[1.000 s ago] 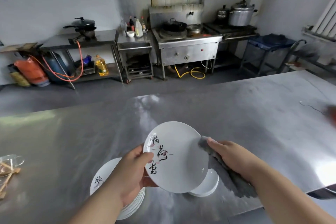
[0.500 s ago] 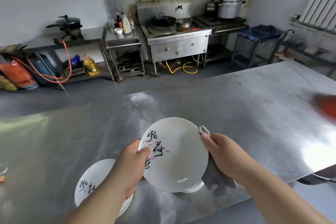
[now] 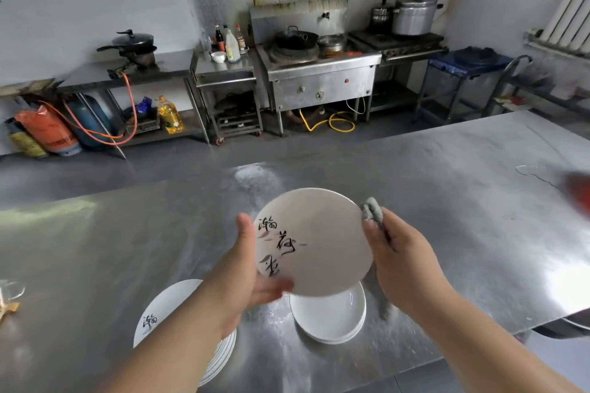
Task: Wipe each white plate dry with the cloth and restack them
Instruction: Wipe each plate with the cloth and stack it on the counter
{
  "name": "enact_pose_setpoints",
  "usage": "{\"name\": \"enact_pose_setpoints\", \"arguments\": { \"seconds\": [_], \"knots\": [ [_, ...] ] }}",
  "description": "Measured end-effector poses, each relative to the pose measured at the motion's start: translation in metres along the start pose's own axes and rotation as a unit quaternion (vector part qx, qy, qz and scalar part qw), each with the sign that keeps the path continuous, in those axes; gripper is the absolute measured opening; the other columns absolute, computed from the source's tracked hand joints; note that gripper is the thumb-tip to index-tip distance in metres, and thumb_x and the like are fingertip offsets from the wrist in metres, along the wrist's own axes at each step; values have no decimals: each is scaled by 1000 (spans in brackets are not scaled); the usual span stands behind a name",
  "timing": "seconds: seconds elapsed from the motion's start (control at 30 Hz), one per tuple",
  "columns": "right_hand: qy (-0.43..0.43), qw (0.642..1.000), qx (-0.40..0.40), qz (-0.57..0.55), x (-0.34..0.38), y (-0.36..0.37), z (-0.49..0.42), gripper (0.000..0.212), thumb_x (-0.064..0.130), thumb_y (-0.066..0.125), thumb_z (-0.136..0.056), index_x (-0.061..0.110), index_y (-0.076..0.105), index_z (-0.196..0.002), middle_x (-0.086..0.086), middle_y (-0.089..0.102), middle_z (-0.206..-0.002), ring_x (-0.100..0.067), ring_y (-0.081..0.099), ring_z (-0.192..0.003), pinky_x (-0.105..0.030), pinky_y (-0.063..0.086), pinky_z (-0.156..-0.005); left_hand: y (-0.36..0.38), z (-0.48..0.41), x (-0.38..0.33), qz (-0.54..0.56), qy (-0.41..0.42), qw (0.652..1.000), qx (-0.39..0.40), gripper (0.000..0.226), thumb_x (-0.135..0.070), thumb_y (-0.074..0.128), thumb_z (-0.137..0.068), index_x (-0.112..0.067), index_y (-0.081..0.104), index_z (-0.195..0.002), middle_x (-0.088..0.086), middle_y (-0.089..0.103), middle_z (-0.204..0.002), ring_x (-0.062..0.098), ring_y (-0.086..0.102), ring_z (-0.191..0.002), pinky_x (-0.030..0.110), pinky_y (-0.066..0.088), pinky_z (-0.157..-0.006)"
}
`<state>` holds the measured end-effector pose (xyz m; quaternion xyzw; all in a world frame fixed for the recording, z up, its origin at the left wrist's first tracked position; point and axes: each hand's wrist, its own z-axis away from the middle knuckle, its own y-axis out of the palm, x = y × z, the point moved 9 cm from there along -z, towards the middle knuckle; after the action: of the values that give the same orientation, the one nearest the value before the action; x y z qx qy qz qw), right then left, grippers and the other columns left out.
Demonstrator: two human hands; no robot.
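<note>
Your left hand (image 3: 245,271) grips the plate (image 3: 316,242) by its left rim, thumb on top and fingers beneath. Your right hand (image 3: 402,265) clutches the grey cloth (image 3: 372,209) against the opposite rim. The plate hangs between them, face tilted toward you. It is round, with no long axis. The smaller stack (image 3: 329,316) sits directly below on the counter (image 3: 447,201).

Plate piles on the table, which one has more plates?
The left pile, with black writing on top, has more; the plain pile beside it is lower.
</note>
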<state>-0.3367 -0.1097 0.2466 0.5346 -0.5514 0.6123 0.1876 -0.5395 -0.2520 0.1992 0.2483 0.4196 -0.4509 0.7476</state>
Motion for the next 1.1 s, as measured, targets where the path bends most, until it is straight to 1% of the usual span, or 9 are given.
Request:
{"name": "enact_pose_setpoints", "arguments": {
  "seconds": [0.1, 0.2, 0.27, 0.4, 0.47, 0.63, 0.73, 0.87, 1.1],
  "knots": [
    [-34, 983, -3, -178, 23, 9, 16, 36, 43, 35, -111, 37, 70, -118, 5, 76, -87, -27, 67, -67, -26, 54, -64, 10, 2, -14, 312, 64, 947, 42, 87, -84, 43, -78, -11, 65, -120, 18, 75, -117, 37, 70, -112, 48, 47, -110],
    [-36, 961, 15, -274, 31, 22, 24, 43, 41, 32, -110, 35, 71, -126, 6, 76, -120, -14, 72, -107, -14, 51, -84, 5, 5, -18, 414, 114, 903, 25, 25, -30, 70, -85, -15, 60, -102, 8, 64, -93, 24, 70, -91, 38, 58, -88],
    [-27, 954, 30, -298, 32, 32, 27, 42, 38, 35, -110, 30, 70, -130, 7, 73, -128, -11, 66, -123, -14, 48, -95, -2, 6, -18, 422, 123, 898, 16, 39, -13, 71, -77, -18, 61, -114, 4, 76, -95, 20, 77, -83, 34, 63, -70],
    [-102, 978, 21, -182, 46, 34, 32, 39, 29, 37, -110, 27, 61, -141, 15, 60, -145, -7, 48, -142, -22, 37, -116, -9, 11, -29, 356, 164, 918, 57, 37, -14, 64, -90, -13, 78, -124, 18, 76, -122, 29, 77, -106, 39, 64, -79],
    [-159, 985, 39, -45, 63, 42, 38, 51, 41, 29, -111, 18, 53, -150, 8, 45, -161, -14, 31, -155, -34, 27, -126, -9, 12, -28, 342, 168, 922, 65, 32, -16, 61, -97, -6, 77, -124, 23, 72, -129, 33, 73, -117, 42, 62, -88],
    [-352, 895, 166, 221, 99, 94, 68, 91, 72, 9, -100, 9, 22, -164, -11, 8, -174, -31, 2, -161, -53, 16, -129, -3, 19, -30, 365, 181, 904, 132, 37, -19, 55, -106, 2, 67, -134, 31, 60, -143, 40, 60, -136, 47, 56, -103],
    [-367, 872, 171, 276, 104, 92, 45, 90, 73, 9, -97, 15, 16, -165, -9, 3, -174, -29, -2, -162, -53, 15, -129, -8, 23, -27, 375, 179, 901, 125, 36, -17, 57, -104, -2, 69, -134, 27, 63, -143, 38, 62, -134, 48, 57, -99],
    [-310, 893, 146, 293, 96, 83, 28, 93, 74, 11, -96, 10, 14, -164, -11, 0, -173, -30, -8, -161, -52, 18, -128, -22, 27, -39, 376, 196, 900, 100, 39, -20, 59, -101, -1, 69, -134, 28, 64, -140, 41, 64, -130, 51, 59, -96],
    [-378, 876, 187, 232, 104, 116, 75, 91, 77, 12, -97, 18, 19, -166, -3, 7, -175, -28, 4, -162, -54, 23, -127, -18, 26, -24, 380, 152, 909, 76, 30, -19, 56, -97, -13, 85, -99, 25, 74, -124, 36, 75, -113, 47, 64, -81]
  ]
}}
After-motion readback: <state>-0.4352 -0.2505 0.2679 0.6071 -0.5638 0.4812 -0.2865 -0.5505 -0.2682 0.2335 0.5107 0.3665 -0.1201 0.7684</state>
